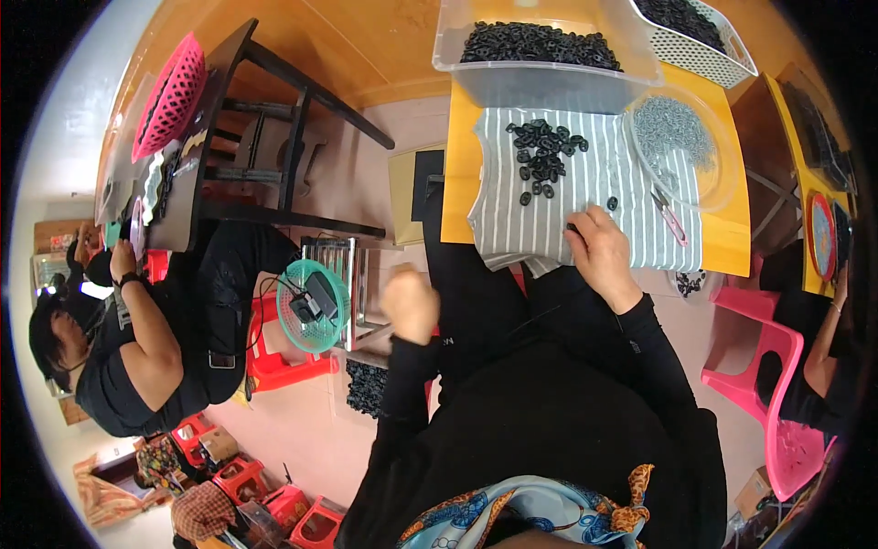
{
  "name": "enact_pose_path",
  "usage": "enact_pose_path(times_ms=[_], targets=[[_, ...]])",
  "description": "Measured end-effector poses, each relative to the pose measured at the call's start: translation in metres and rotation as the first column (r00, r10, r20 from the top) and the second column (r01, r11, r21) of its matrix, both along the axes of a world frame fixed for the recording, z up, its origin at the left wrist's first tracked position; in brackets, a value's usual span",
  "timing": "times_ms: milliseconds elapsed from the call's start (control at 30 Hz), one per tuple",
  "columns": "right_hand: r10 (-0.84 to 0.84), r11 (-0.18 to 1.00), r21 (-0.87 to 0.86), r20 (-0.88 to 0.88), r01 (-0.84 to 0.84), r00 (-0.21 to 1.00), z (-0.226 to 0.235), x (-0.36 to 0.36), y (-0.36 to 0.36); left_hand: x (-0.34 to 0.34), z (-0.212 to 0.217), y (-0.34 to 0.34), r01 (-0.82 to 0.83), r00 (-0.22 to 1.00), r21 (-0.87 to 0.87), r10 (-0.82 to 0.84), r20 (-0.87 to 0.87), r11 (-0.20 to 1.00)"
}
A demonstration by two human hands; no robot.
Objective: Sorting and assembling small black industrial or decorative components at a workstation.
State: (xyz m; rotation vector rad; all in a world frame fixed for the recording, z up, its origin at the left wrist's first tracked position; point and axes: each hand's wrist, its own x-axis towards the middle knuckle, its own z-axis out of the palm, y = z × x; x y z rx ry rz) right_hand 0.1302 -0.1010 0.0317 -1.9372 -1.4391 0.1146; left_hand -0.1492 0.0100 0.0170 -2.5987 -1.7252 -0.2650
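Observation:
My right hand [600, 254] rests at the near edge of a grey-and-white striped cloth [594, 169], its thumb and fingers closed on a small black oval part [572, 227]. Just beyond the fingertips lies another single black part [612, 203]. A loose heap of such black parts [545, 156] covers the cloth's upper left. Off the table's left side, my left hand [410, 302] hangs in the air, blurred, so its fingers cannot be made out. Pink-handled snips [672, 220] lie on the cloth to the right of my right hand.
A clear bin [549, 82] of black parts stands at the table's back, near a white basket [713, 55]. At right sits a round clear tray [722, 174] of small metal pieces. A green basket [343, 316] and a floor bin [368, 387] are left. Other people sit on both sides.

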Motion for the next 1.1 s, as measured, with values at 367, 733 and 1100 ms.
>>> enact_pose_path(times_ms=[367,733,1100], targets=[[0.035,0.999,-0.007,0.026,-0.035,0.999,0.001,0.001,-0.002,0.023,0.062,-0.001,0.559,0.401,-0.639,0.502,0.766,0.528],[0.033,0.998,-0.057,0.012,-0.032,0.999,0.004,0.01,-0.004,0.126,0.029,-0.004,0.82,0.348,-0.567,0.717,0.605,0.08],[0.078,0.994,-0.07,-0.062,-0.083,0.995,0.005,0.01,-0.003,0.142,-0.016,-0.02,0.781,0.346,-0.537,0.494,0.798,0.32]])
